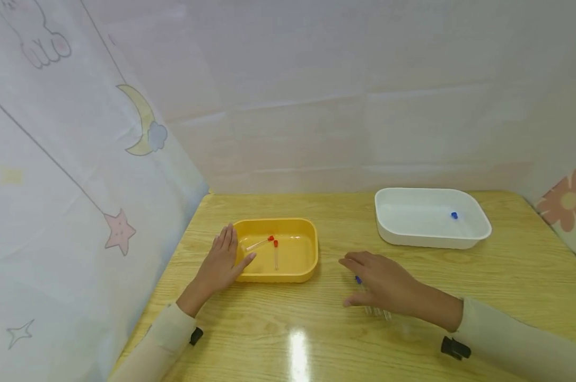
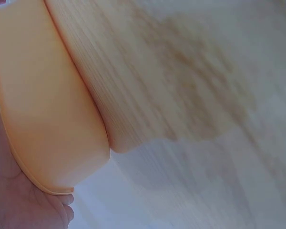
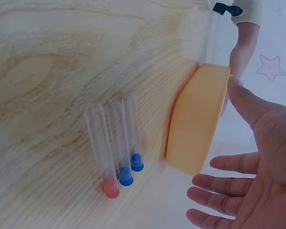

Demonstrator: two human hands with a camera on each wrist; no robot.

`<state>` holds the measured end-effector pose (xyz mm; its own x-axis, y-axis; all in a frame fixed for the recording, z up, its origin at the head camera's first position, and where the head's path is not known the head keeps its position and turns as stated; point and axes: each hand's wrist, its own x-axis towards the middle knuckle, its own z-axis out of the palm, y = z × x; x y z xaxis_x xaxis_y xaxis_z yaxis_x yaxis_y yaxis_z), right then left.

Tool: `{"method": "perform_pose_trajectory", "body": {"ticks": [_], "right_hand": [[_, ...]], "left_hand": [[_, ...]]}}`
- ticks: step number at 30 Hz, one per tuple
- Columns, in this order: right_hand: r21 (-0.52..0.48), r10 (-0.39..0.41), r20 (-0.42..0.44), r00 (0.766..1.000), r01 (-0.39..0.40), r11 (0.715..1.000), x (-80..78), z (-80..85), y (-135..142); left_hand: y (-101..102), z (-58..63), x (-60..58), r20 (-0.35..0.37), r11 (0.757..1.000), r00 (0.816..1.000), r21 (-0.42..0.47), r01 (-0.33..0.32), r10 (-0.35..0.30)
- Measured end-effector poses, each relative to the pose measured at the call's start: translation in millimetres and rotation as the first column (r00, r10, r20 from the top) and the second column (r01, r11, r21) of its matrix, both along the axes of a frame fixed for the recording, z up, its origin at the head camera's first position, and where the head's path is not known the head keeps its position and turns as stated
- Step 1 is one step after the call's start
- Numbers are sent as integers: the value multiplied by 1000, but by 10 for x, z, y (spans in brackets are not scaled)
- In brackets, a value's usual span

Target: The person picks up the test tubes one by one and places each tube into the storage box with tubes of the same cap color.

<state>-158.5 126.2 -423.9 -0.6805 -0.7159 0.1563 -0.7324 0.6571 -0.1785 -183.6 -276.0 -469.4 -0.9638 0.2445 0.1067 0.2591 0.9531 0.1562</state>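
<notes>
My left hand (image 1: 218,266) rests with straight fingers on the left end of a yellow tray (image 1: 277,277); the left wrist view shows its palm against the tray's rim. Inside that tray lie two clear test tubes with red caps (image 1: 276,244). Over the table to the right, my right hand (image 1: 385,284) hovers with fingers spread and holds nothing. Below it, partly hidden in the head view, three test tubes lie side by side: one with a red cap (image 3: 112,187) and two with blue caps (image 3: 126,176).
A white tray (image 1: 426,240) stands at the back right, with a blue-capped tube (image 1: 454,215) in it. The wooden table (image 1: 250,329) meets a pale cloth backdrop (image 1: 293,132) at the back and a printed cloth on the left.
</notes>
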Motion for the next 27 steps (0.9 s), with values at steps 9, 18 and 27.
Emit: {"method": "perform_pose_trajectory", "body": {"ticks": [9, 18, 27], "right_hand": [[22, -31, 40, 999, 30, 999, 11, -48, 121], [23, -38, 21, 999, 38, 999, 11, -47, 257], [24, -59, 58, 997, 58, 998, 42, -75, 375]], "left_hand": [[10, 9, 5, -20, 1000, 1000, -12, 7, -7], [17, 21, 4, -7, 1000, 1000, -7, 1, -1], [4, -4, -10, 1, 1000, 1000, -11, 1, -1]]}}
